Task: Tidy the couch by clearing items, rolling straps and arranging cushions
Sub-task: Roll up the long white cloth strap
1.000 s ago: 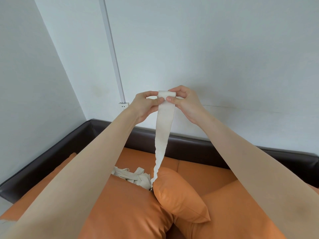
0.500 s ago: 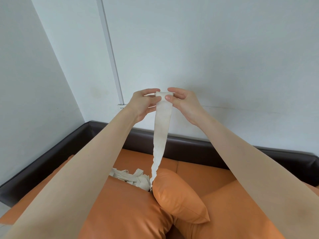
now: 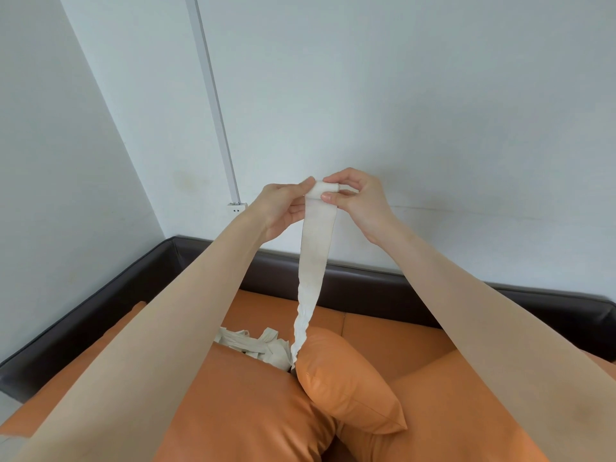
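Two orange leather cushions (image 3: 346,381) lie at the couch's front edge; behind them, a loose cream fabric strap (image 3: 313,261) rises to a small roll pinched between left hand (image 3: 283,208) and right hand (image 3: 360,198).

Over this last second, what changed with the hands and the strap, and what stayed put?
Little changed. Both hands, left hand and right hand, keep pinching the rolled top of the white strap, fingers shifting slightly as if winding. The strap still hangs down to the loose pile beside the orange cushion; neither moved.
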